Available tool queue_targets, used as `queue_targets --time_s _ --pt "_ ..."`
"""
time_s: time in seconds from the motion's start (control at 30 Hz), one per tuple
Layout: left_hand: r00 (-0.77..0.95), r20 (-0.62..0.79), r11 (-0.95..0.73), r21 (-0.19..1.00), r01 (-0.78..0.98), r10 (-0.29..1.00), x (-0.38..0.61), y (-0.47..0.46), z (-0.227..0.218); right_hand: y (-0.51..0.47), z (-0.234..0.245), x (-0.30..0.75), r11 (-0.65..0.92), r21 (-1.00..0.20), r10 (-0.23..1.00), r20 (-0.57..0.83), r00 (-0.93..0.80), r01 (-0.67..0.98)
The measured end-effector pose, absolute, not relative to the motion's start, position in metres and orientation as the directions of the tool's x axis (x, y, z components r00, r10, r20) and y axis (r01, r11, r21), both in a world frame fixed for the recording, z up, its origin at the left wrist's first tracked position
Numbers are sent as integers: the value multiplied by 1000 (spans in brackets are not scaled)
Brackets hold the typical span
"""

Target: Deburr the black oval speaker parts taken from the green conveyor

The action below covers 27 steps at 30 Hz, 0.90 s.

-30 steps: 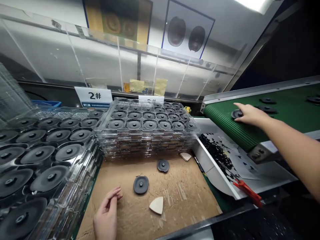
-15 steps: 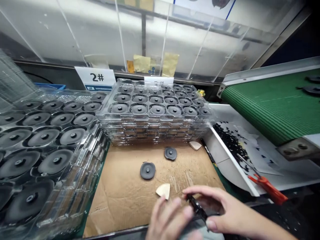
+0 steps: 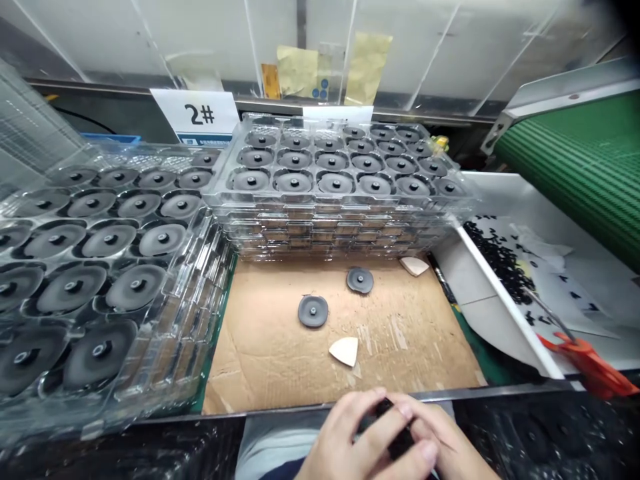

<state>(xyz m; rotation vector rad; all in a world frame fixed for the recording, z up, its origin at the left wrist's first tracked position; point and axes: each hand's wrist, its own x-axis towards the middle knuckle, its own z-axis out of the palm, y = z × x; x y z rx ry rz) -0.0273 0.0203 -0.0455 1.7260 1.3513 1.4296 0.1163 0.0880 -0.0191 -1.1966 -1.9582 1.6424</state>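
The black piece [image 3: 399,443] is held up just off the near edge of the cardboard [image 3: 410,360]. Beyond the cardboard stands a clear tray stack [image 3: 330,210] filled with dark discs, and to its left lies a second tray stack [image 3: 200,333]. To the cardboard's right, a green conveyor [image 3: 575,160] runs above a white bin [image 3: 500,320] heaped with black bits [image 3: 495,260], with red scissors [image 3: 590,363] resting at the bin's wall. On the cardboard lie a dark disc [image 3: 313,311], another disc [image 3: 360,280] and a cream wedge [image 3: 345,350]. The left hand [image 3: 345,440] and right hand [image 3: 437,443] are both closed on the piece, which they mostly hide. The step in hand looks like close finger work on this one piece; laying it down would call for loosening that grip.
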Motion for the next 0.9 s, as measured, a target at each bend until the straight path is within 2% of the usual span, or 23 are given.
queue_targets --time_s 0.07,0.1,0.13,0.17,0.2,0.23,0.27,0.33,0.4,0.5,0.67,0.77,0.83,0.9 --pt "-3 391 -377 889 260 921 -40 15 -54 96 -24 107 184 -879 734 -174 -656 439" --pt "-23 345 -336 926 171 938 -47 12 -57 102 -27 102 230 -856 745 -152 -649 464" --pt "-107 236 -232 971 55 966 -53 10 -60 108 -32 96 246 -835 771 -140 -621 492" --pt "-207 66 -88 991 -100 976 -59 7 -60 114 -38 92 247 -815 802 -131 -583 523" --pt "-265 -123 44 957 -287 956 -64 5 -58 119 -47 87 257 -793 829 -114 -548 553" --pt "-271 -294 139 870 -474 917 -69 3 -55 123 -57 83 269 -773 851 -89 -518 575" --pt "-231 -407 185 757 -627 884 -74 2 -51 124 -67 80 283 -758 865 -63 -498 588" --pt "-137 -496 192 555 -809 858 -84 0 -44 121 -88 75 325 -750 870 -1 -493 576" --pt "-99 -515 175 458 -872 852 -91 -1 -41 114 -100 72 379 -763 849 61 -524 524" --pt "-74 -518 182 426 -886 852 -95 0 -43 111 -92 66 446 -783 798 128 -590 433" --pt "-80 -536 183 419 -889 840 -89 8 -40 112 -15 42 463 -797 803 192 -564 388" --pt "-67 -527 200 433 -879 847 -85 14 -32 99 23 29 588 -758 703 304 -644 284" --pt "-74 -526 193 435 -880 847 -84 18 -28 93 33 25 597 -770 618 263 -741 224" --pt "-104 -543 176 439 -881 833 -81 21 -24 93 33 21 576 -785 583 197 -788 229"
